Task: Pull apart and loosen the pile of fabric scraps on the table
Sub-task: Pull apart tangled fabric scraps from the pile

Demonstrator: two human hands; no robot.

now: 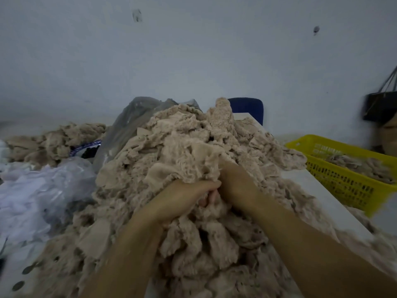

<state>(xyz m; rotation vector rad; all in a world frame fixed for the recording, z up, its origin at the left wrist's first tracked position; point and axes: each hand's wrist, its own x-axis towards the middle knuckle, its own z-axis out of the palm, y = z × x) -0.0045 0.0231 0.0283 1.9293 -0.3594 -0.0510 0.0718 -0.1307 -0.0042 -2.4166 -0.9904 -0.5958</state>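
Observation:
A big heap of beige fluffy fabric scraps point(189, 143) covers the white table point(318, 186) in the middle of the view. Both my hands are dug into the heap's near side, close together. My left hand point(182, 198) grips a clump of scraps, its fingers curled under and partly buried. My right hand point(234, 179) is pushed into the scraps just to the right; its fingers are hidden inside the fabric.
A yellow plastic crate point(343, 181) holding some scraps stands at the right beyond the table edge. Clear and white plastic bags point(43, 190) lie at the left, with a second beige heap point(53, 138) behind them. A blue chair back point(247, 106) and a wall stand behind.

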